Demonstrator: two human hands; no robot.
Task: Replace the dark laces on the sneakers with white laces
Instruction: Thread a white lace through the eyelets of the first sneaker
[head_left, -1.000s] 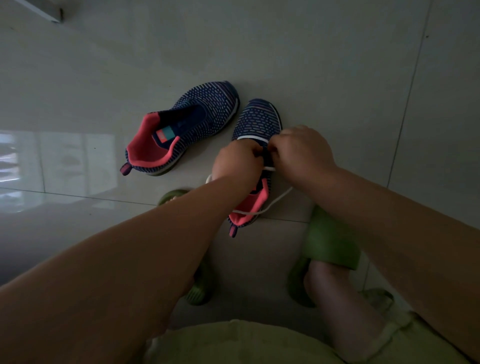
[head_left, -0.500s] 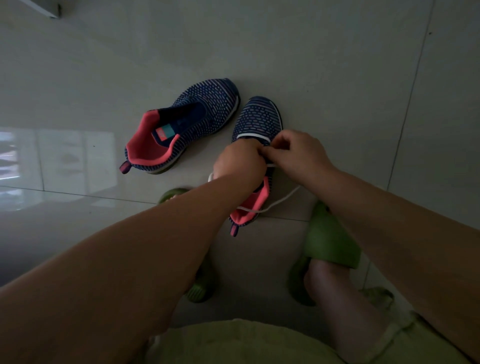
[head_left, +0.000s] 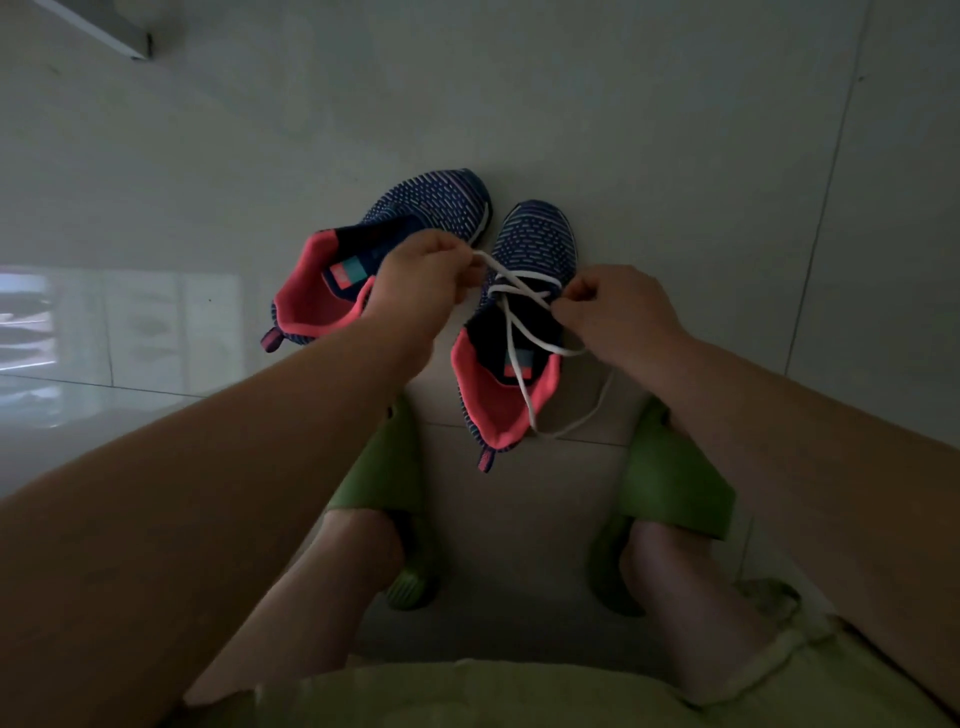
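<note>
Two navy knit sneakers with pink linings lie on the pale tiled floor. The right sneaker (head_left: 535, 244) has a white lace (head_left: 514, 332) threaded through its front eyelets and crossed over the tongue. My left hand (head_left: 421, 280) pinches one strand of the lace up and to the left. Just right of the shoe, my right hand (head_left: 618, 312) pinches the other strand. Loose lace ends trail over the pink heel onto the floor. The left sneaker (head_left: 431, 208) shows no lace and is partly hidden behind my left hand.
My feet in green slippers (head_left: 675, 478) stand close below the sneakers, one slipper (head_left: 384, 467) under my left forearm. A bright reflection lies on the floor tiles at the left. A pale edge (head_left: 104, 31) shows at the top left.
My hands were bunched together over the right sneaker's tongue. They have drawn apart, left and right, pulling the white lace taut so its crossing shows.
</note>
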